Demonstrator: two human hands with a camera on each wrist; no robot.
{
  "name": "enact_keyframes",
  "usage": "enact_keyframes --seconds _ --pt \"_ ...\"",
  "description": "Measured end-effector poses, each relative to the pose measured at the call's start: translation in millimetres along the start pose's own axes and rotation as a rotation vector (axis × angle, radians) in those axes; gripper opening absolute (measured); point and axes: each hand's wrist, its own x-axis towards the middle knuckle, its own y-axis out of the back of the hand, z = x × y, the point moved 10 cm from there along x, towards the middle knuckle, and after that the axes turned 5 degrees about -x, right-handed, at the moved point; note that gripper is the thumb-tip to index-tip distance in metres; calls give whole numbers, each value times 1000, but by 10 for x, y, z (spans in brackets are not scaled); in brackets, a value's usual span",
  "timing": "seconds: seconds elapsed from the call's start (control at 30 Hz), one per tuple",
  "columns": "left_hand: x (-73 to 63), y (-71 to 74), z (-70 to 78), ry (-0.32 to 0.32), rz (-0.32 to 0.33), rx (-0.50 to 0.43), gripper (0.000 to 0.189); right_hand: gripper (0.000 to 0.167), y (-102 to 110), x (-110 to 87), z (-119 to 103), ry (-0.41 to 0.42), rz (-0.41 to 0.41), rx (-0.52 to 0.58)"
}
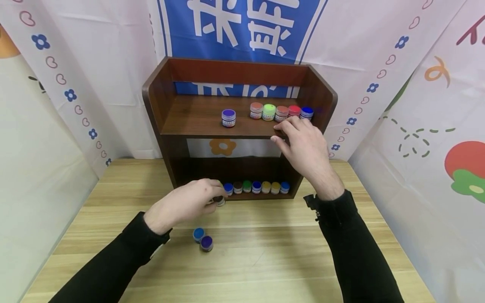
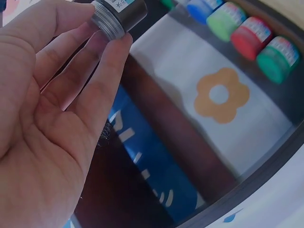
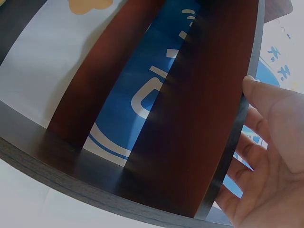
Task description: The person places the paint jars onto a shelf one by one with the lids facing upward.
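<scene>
My left hand (image 1: 191, 200) grips a small dark-lidded paint jar (image 2: 124, 14) between thumb and fingers, in front of the lower shelf's left part. Across the rack, my right hand (image 1: 305, 141) holds the front edge of the upper shelf (image 1: 197, 124), thumb against the edge and fingers over the board. Just behind those fingers stands a row of paint jars, including a lime-lidded jar (image 1: 269, 112) and a blue-lidded jar (image 1: 307, 112), partly covered by the hand. A purple-lidded jar (image 1: 228, 118) stands apart to their left.
Several jars line the lower shelf, among them a green-lidded jar (image 1: 247, 186); the left hand hides others, such as a red jar (image 2: 251, 38). A blue-lidded jar (image 1: 198, 235) and a violet-lidded jar (image 1: 206, 243) stand together on the wooden table (image 1: 273, 252).
</scene>
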Motion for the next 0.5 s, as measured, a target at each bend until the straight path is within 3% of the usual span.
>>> enact_keyframes --seconds 0.5 --pt "-38 509 112 6 164 60 32 40 6 -5 0 3 2 0"
